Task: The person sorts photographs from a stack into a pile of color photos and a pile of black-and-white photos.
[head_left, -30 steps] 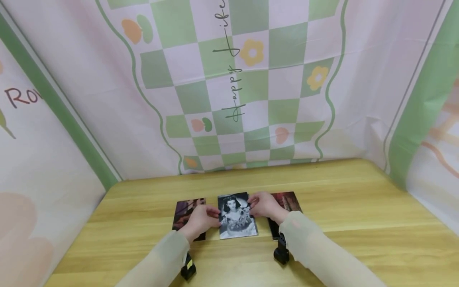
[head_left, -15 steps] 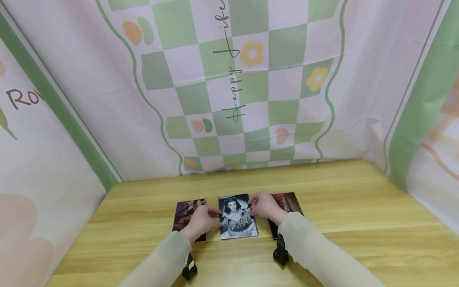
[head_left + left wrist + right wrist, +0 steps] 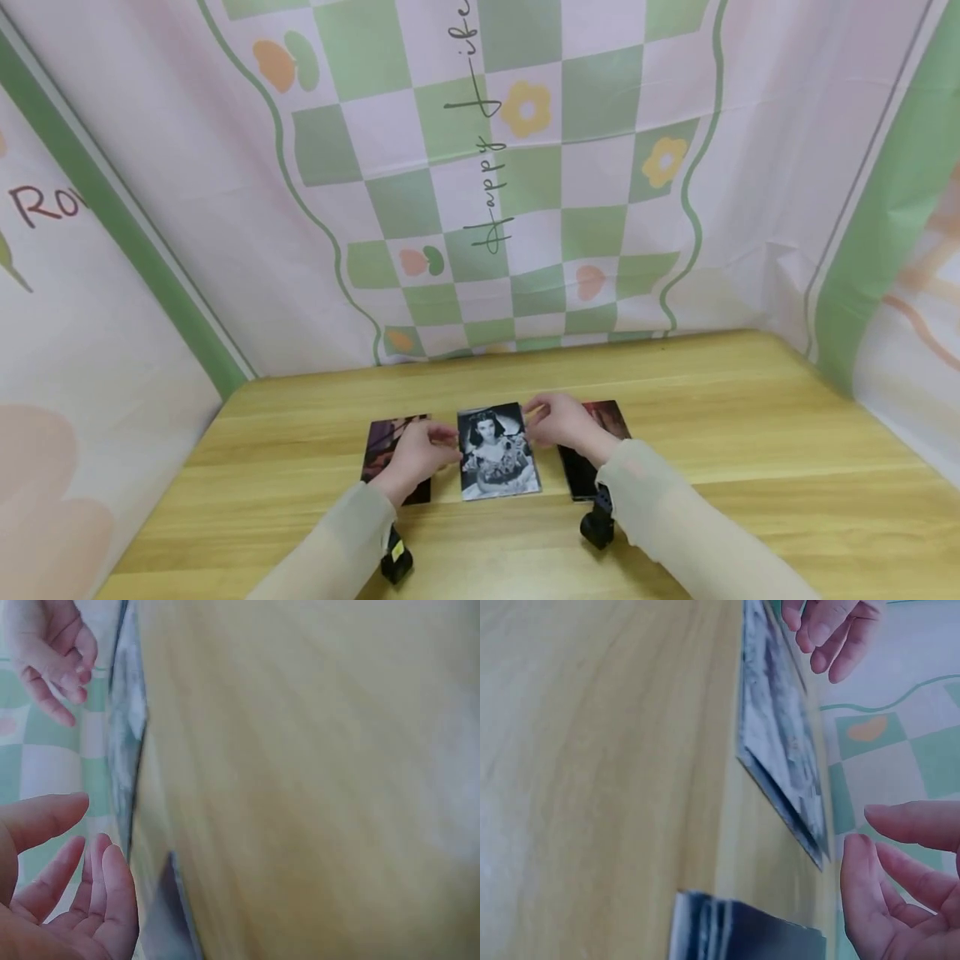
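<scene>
A black-and-white photo card (image 3: 495,467) of a person in a dress lies upright at the middle of the table. At its left side is my left hand (image 3: 418,454), thumb and fingers loosely bent and apart, holding nothing. My right hand (image 3: 562,423) hovers by the upper right corner, and in the right wrist view a gap shows between thumb and fingers. Beneath my left hand lies a purple-brown picture card (image 3: 378,446), partly covered. A dark red and black card pile (image 3: 581,475) sits under my right wrist; its layered edges (image 3: 705,930) show in the right wrist view.
The wooden table (image 3: 262,467) reaches back to a green-and-white checked cloth (image 3: 480,192) hanging behind it. Similar printed cloths hang at the left and right. A black wrist camera (image 3: 396,562) is strapped under my left sleeve, another wrist camera (image 3: 597,527) under the right.
My right hand has come away from the photo card, up and to the right. My left fingers have drawn slightly back to the left. The cards stay in place.
</scene>
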